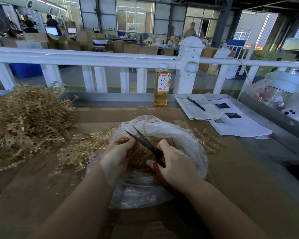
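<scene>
Head view, and it's all dry, wiry stuff: a big tangled pile of golden-tan sprigs [24, 118] sits on the left of the brown tabletop [231, 169], with looser sprigs [81, 149] trailing toward a crinkly clear plastic bag [193, 147]. The bag lies open-mouthed in the middle, holding a bed of brown clippings [141, 157]. Over it, the left hand [116, 153] has its fingers curled round a small bunch of sprigs. The right hand [177, 163] is wrapped tight on the reddish-brown handles of the scissors [145, 141], whose dark blades are spread in a narrow V just beside the left fingers. Further back stand a bottle [161, 87] of amber drink, a notebook [197, 109] with a pen [196, 104] on it, printed sheets [240, 125] and a smooth white railing [76, 56].
</scene>
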Tool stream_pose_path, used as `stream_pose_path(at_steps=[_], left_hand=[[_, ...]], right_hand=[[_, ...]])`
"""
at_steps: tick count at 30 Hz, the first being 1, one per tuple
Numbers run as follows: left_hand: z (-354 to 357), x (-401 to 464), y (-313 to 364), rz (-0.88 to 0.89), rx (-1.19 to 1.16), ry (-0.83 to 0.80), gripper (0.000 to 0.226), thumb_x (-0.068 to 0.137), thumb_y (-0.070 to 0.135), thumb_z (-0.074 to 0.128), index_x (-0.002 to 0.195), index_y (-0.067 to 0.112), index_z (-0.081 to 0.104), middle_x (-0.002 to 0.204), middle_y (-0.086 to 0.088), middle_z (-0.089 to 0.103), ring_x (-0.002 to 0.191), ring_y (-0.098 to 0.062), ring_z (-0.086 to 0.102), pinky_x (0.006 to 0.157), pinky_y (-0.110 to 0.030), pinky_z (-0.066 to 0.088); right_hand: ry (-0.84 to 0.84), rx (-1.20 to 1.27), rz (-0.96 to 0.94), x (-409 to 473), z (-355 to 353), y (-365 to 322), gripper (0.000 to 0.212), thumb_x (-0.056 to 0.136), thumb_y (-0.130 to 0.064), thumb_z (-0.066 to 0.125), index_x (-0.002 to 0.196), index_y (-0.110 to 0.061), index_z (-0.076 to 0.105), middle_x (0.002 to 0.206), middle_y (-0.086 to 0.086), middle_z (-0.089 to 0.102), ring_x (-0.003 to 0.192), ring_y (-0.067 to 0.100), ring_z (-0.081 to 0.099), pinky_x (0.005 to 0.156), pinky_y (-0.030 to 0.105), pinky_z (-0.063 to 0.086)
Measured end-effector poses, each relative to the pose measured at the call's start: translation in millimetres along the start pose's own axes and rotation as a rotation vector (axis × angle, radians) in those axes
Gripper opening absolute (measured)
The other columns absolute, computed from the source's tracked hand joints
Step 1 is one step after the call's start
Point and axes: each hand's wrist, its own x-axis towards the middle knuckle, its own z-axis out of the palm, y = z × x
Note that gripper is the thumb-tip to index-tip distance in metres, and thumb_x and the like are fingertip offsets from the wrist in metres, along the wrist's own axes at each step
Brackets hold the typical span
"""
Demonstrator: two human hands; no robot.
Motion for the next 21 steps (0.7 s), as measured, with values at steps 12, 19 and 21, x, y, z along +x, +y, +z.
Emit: stream_pose_path(at_steps=[12,19,21], left_hand=[[-1.7,-2.6,-0.3,-0.025,0.089,-0.090,0.020,0.089,-0.007,0.053,0.074,0.004,0.059,0.055,-0.004,0.065,0.049,-0.012,0.064,0.047,-0.020,0.053],[-4.2,1.9,-3.0,-0.031,0.068,-0.087,0.018,0.089,-0.005,0.054,0.076,0.005,0.058,0.069,-0.007,0.063,0.065,-0.016,0.060,0.072,-0.027,0.052],[-4.0,2.0,-4.5,-0.017,0.035,-0.072,0.016,0.090,-0.006,0.052,0.079,0.005,0.057,0.076,-0.009,0.060,0.070,-0.017,0.058,0.074,-0.026,0.051]], right_hand=[[-0.063,0.035,-0.013,6.3,-5.4,-4.1,0.035,0.090,-0.053,0.053,0.102,-0.025,0.037,0.091,-0.002,0.060,0.083,0.017,0.056,0.073,0.031,0.043],[-0.044,0.036,-0.006,6.5,-4.0,-2.8,0.037,0.089,-0.056,0.053,0.105,-0.026,0.038,0.094,-0.006,0.059,0.084,0.012,0.055,0.073,0.027,0.044],[-0.032,0.034,-0.006,5.7,-4.1,-2.1,0.037,0.088,-0.056,0.054,0.106,-0.027,0.039,0.096,-0.007,0.059,0.087,0.010,0.054,0.072,0.023,0.040]])
